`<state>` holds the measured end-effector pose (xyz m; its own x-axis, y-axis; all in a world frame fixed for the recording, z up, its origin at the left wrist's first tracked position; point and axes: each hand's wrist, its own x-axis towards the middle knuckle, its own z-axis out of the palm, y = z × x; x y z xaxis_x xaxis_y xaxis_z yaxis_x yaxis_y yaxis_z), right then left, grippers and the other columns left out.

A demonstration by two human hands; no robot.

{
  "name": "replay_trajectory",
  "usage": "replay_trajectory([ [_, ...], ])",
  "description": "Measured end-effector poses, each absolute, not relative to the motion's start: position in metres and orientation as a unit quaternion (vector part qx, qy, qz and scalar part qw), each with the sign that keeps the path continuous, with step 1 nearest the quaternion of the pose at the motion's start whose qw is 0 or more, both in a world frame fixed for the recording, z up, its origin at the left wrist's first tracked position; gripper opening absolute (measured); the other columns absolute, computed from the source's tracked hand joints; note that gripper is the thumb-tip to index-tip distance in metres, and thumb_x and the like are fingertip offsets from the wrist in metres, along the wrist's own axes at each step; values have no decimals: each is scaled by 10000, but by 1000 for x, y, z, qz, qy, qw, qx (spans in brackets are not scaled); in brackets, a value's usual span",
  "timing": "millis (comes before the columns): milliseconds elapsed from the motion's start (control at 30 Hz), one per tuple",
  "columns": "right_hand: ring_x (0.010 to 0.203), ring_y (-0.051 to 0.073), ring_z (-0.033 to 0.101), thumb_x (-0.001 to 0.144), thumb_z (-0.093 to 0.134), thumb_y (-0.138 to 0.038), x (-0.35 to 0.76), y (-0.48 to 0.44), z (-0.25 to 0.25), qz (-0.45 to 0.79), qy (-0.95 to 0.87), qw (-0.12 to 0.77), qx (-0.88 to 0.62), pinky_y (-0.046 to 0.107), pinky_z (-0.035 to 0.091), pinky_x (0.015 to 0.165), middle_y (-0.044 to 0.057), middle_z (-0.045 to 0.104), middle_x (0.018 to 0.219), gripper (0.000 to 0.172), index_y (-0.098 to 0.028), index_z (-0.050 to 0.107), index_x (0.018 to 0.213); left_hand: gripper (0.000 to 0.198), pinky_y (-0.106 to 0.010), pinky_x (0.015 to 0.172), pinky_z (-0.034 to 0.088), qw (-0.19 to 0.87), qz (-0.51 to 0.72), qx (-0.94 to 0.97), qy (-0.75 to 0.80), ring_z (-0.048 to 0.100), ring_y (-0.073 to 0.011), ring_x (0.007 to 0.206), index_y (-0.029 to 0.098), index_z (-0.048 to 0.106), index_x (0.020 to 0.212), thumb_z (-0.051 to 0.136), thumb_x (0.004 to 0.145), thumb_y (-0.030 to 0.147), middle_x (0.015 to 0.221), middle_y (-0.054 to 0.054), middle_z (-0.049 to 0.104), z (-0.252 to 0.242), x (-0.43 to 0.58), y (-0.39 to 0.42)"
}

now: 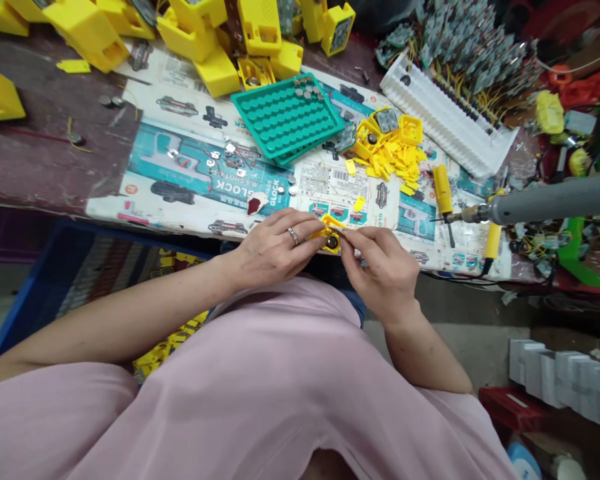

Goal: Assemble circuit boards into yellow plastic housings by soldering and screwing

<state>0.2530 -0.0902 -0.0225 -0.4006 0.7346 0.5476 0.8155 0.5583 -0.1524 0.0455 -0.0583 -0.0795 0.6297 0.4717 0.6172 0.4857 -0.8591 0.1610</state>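
One left hand [285, 243] and one right hand [384, 270] pinch a yellow housing [331, 233] nearer the wearer [280, 380] than the green tray [280, 110], where a slackened pinch could drop it off the worktop [40, 160].

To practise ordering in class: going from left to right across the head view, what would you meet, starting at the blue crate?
Blue crate → left hand → small yellow casing → right hand → yellow-handled tool → row of white boxes
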Motion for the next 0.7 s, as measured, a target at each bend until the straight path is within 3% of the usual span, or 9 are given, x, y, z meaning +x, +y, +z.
replay_trajectory([
  [200,785,129,700,896,642,-122,255,-91,-19,-53,-846,288,-446,221,566,709,35,724,869,185,-229,687,1041,174,-355,888,589,18,-378,-894,-241,678,-215,1038,111,653,1066,585,906,126,1082,-133,716,-77,47,-56],
  [333,973,150,711,901,604,-86,276,-83,-17,47,-862,274,-424,259,593,836,63,737,1058,252,-244,708,1066,176,-357,888,588,27,-383,-892,-238,677,-213,1017,101,648,1064,584,900,106,1076,-134,717,-79,48,-56],
  [433,1028,161,697,897,598,-112,293,-72,-21,127,-850,272,-433,307,607,843,54,699,1185,259,-289,753,1003,190,-362,884,586,38,-385,-889,-246,671,-213,1041,121,654,1075,579,901,107,1111,-128,716,-81,48,-57],
  [633,867,134,716,864,558,-99,304,-64,-20,270,-800,231,-483,284,589,800,13,760,945,335,-298,794,995,191,-347,870,599,62,-380,-891,-239,679,-217,1031,118,675,1062,597,889,100,1104,-95,735,-80,48,-56],
  [700,820,130,715,855,557,-116,301,-67,-16,322,-778,220,-493,264,591,747,12,775,950,330,-274,784,1035,186,-339,878,600,61,-379,-892,-239,683,-205,1027,127,679,1058,583,901,101,1098,-81,740,-80,48,-56],
])
